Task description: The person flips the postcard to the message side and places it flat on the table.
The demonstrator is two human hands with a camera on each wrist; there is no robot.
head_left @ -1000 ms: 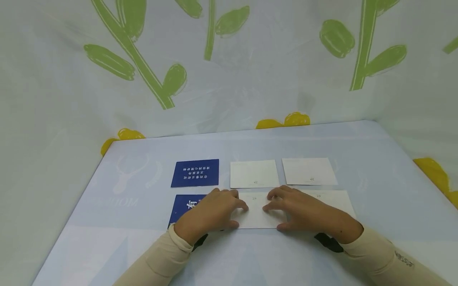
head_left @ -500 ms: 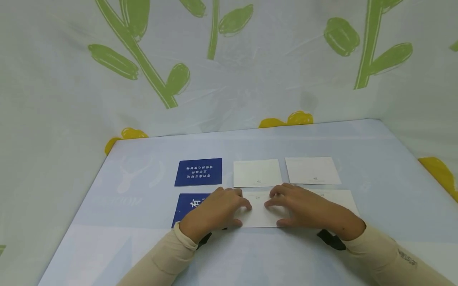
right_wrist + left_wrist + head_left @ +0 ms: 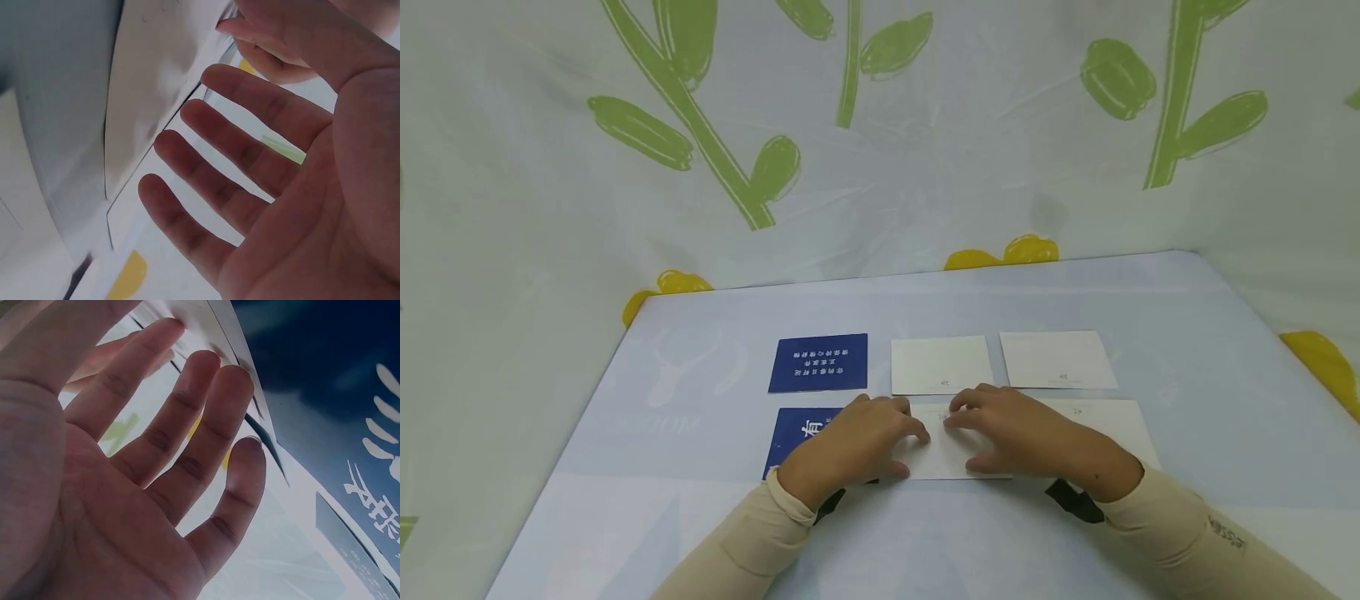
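In the head view, a white card lies flat in the middle of the front row, with a hand at each end. My left hand rests over its left end, fingers relaxed and tips at the card; its wrist covers part of the front blue card. Across from it, my right hand has its fingertips on the same white card and partly hides the front right white card. Both wrist views show loosely bent, spread fingers: the left hand beside a blue card, the right hand at the white card.
Behind the front row lie another blue card with white characters and two white cards, one in the middle and one at the right. The pale table meets a white curtain with green leaf prints.
My right hand has slid a little to the left over the middle white card, uncovering its lower right corner. The left hand stays at its end. The head view has shifted slightly.
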